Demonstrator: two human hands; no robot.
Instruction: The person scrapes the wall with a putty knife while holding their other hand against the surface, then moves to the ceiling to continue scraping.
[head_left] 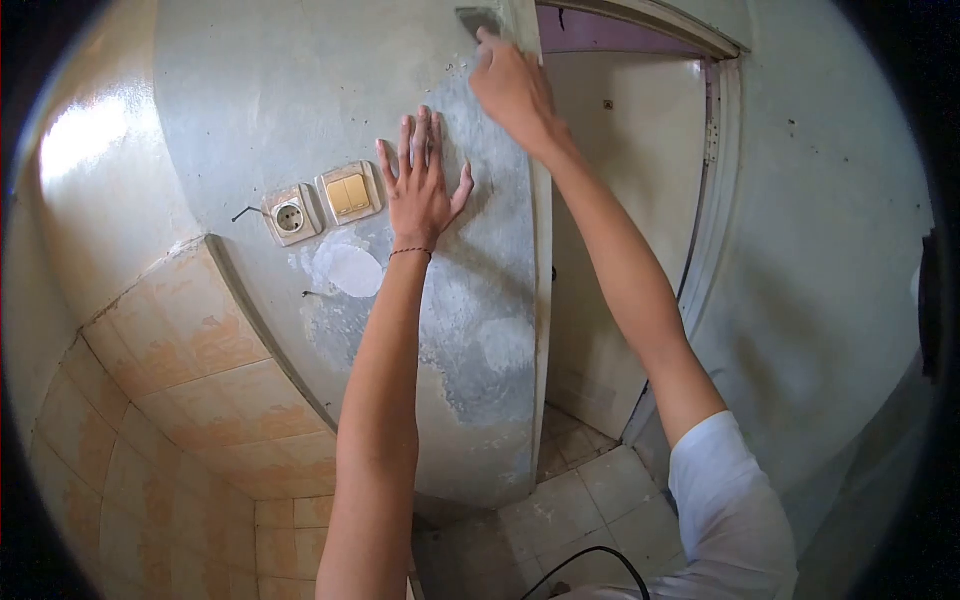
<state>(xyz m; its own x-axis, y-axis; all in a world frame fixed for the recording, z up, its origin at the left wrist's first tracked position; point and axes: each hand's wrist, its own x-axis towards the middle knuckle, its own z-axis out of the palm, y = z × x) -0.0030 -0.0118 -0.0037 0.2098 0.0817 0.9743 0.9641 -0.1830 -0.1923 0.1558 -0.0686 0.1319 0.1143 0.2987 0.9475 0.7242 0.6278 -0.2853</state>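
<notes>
My left hand (420,180) lies flat with spread fingers on a grey, patchy plastered wall (300,90), just right of a yellow double light switch (349,194). My right hand (510,85) reaches higher up, near the wall's corner edge, and presses a small dark grey pad or sanding block (477,20) against the plaster. Only a corner of that pad shows above my fingers. A thin cord bracelet sits on my left wrist.
A wall socket (290,217) with a loose wire sits left of the switch. Orange tiles (200,350) cover the lower wall at left. An open doorway (620,200) lies right of the corner. A black cable (600,560) lies on the tiled floor.
</notes>
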